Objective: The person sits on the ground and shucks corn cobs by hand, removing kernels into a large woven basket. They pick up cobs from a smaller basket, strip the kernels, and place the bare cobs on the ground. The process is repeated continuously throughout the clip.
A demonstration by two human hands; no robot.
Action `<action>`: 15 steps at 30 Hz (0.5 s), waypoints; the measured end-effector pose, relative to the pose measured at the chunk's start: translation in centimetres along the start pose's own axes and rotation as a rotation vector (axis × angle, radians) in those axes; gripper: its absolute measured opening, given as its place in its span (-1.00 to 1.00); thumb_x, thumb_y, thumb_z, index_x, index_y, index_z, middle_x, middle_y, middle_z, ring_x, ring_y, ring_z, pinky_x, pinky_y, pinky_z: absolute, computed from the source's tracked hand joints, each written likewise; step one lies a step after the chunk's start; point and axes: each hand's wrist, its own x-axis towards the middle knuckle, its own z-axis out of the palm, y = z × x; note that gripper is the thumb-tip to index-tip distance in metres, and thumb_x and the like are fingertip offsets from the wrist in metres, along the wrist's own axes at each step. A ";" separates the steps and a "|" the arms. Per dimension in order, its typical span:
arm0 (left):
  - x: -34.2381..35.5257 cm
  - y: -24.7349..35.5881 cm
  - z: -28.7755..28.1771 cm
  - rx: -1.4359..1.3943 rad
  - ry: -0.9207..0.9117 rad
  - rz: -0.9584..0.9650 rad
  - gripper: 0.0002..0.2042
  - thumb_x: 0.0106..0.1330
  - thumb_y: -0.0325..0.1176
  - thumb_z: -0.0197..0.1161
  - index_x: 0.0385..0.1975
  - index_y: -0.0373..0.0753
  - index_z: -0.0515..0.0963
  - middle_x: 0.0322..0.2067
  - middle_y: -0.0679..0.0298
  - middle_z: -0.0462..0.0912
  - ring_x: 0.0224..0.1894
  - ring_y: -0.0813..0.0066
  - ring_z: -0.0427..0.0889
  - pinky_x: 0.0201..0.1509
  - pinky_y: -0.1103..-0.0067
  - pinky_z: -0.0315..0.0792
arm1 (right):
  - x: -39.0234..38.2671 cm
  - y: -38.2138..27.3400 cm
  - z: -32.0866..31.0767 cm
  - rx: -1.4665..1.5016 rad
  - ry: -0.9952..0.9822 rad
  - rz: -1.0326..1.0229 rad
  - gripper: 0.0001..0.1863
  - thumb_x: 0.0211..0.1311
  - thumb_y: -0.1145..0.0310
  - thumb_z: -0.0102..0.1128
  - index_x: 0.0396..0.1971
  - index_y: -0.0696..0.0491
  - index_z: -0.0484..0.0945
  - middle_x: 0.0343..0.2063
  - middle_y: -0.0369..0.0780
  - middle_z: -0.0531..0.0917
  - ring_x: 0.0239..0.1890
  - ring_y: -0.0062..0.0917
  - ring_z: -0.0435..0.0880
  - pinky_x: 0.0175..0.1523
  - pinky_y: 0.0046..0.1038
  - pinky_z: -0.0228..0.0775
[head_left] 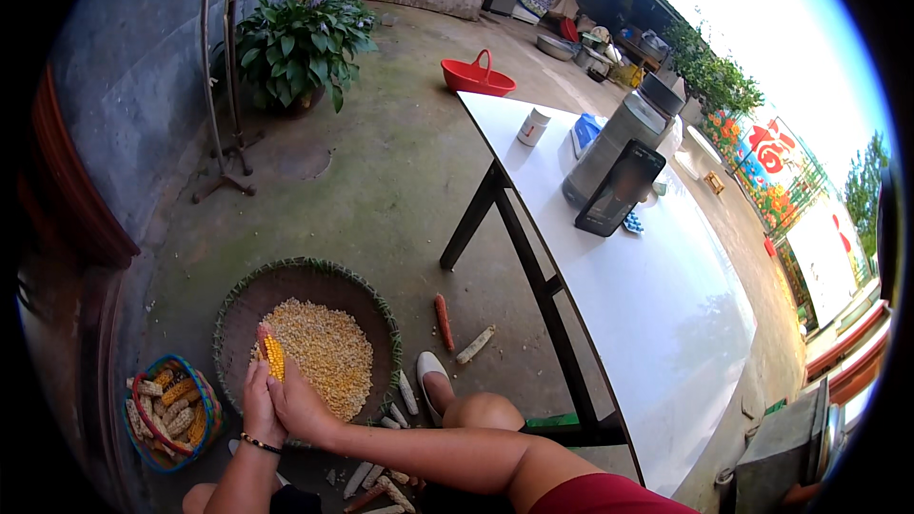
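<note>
At the lower left of the frame, the left hand and right hand press together, their fingers wrapped around the base of a yellow corn cob (its upper end is reddish and bare). The cob tilts above loose kernels in a wide round basket. A smaller basket of cobs stands at the far lower left.
</note>
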 end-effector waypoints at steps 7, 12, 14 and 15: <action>0.1 0.0 0.9 -0.098 0.011 -0.053 -0.78 0.40 -0.32 -0.07 -0.08 -0.24 0.39 -0.27 0.32 0.48 -0.22 0.55 0.49 -0.11 0.59 0.40 | 0.5 -0.4 -0.6 0.142 0.070 -0.074 -0.62 0.32 0.25 -0.19 -0.08 0.28 0.27 -0.30 0.21 0.54 -0.20 0.09 0.55 -0.10 -0.11 0.36; -0.1 0.5 1.5 -0.057 -0.043 -0.015 -0.78 0.39 -0.35 -0.08 -0.05 -0.25 0.39 -0.23 0.31 0.48 -0.20 0.55 0.49 -0.07 0.58 0.39 | 1.0 -0.7 -1.4 0.155 0.016 0.075 -0.63 0.32 0.26 -0.19 -0.08 0.28 0.30 -0.27 0.19 0.53 -0.17 0.07 0.54 -0.08 -0.13 0.35; -0.2 0.3 1.4 -0.036 -0.036 0.007 -0.77 0.40 -0.35 -0.09 -0.05 -0.25 0.39 -0.23 0.30 0.48 -0.20 0.55 0.49 -0.07 0.59 0.38 | 0.6 -0.6 -1.1 0.139 0.045 -0.021 -0.63 0.33 0.25 -0.19 -0.09 0.27 0.28 -0.29 0.21 0.53 -0.20 0.09 0.54 -0.12 -0.09 0.35; -0.2 0.1 1.3 -0.042 -0.068 0.032 -0.77 0.40 -0.36 -0.09 -0.05 -0.26 0.39 -0.23 0.30 0.48 -0.20 0.55 0.49 -0.07 0.59 0.38 | 0.4 -0.6 -1.0 0.113 0.041 -0.027 -0.64 0.34 0.25 -0.18 -0.08 0.27 0.27 -0.30 0.21 0.53 -0.22 0.11 0.54 -0.13 -0.07 0.35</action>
